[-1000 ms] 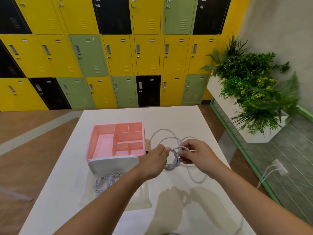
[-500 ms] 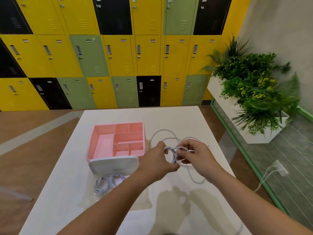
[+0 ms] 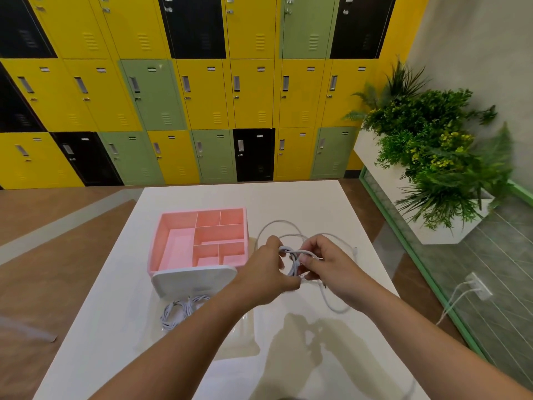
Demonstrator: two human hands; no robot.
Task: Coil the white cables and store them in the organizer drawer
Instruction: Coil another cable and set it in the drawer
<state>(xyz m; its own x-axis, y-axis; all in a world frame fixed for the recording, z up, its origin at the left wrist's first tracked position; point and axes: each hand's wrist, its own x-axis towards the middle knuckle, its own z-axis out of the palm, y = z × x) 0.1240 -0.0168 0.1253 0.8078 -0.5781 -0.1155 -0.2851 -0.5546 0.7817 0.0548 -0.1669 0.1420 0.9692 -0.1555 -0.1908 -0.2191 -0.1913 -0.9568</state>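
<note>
**op1:** White cable [image 3: 292, 256] is mid-frame, just right of the pink organizer [image 3: 161, 241]. My left hand [image 3: 265, 272] and right hand [image 3: 331, 269] both pinch its bundle. Tips?

**op2:** I'd make the loops even, wrap the loose tail snug, then lay it in the drawer [image 3: 242, 339].

A white cable [image 3: 292, 256] was bunched into a small coil, its loose loops trailing onto the worktop [image 3: 288, 203] right of the pink organizer [image 3: 173, 243]. More coiled cables [image 3: 180, 311] lay in its open clear drawer [image 3: 242, 342].

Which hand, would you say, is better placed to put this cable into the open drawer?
Left, probably: the left hand grips the cable nearer the drawer than the right hand does.
</note>
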